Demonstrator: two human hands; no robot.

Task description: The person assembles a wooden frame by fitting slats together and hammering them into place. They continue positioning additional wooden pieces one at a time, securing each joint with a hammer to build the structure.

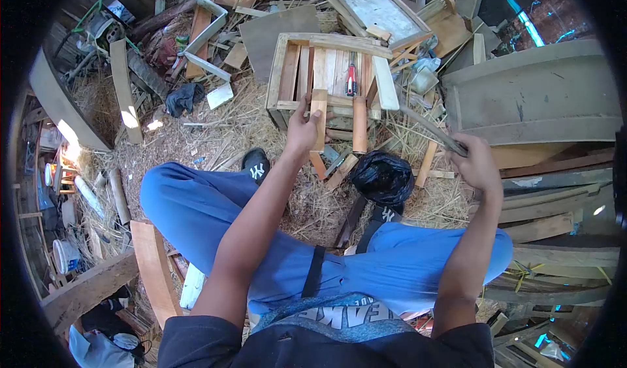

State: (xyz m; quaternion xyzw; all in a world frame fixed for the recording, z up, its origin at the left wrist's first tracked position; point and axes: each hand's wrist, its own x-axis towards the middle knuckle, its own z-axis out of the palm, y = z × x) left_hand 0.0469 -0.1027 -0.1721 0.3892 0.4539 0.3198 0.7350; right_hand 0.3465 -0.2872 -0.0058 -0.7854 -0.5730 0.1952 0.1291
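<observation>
My left hand (304, 127) is closed around a short flat piece of wood (319, 116), held upright at the near edge of a wooden crate (279, 74). My right hand (475, 162) grips one end of a long, narrow grey tool (426, 125). Its far end reaches the lower corner of a pale flat board (385, 83) at the crate's right side; the kind of tool I cannot tell. A red and black utility knife (351, 82) lies on the crate slats. Right of the held wood, an orange-brown wood piece (360, 125) leans at the crate's front.
A black plastic bag (383, 177) sits on the straw between my feet. Wood scraps and a framed panel (375, 8) pile up behind the crate. Long boards (555, 198) are stacked at the right, below a large grey wooden panel (529, 97). A plank (155, 270) stands by my left leg.
</observation>
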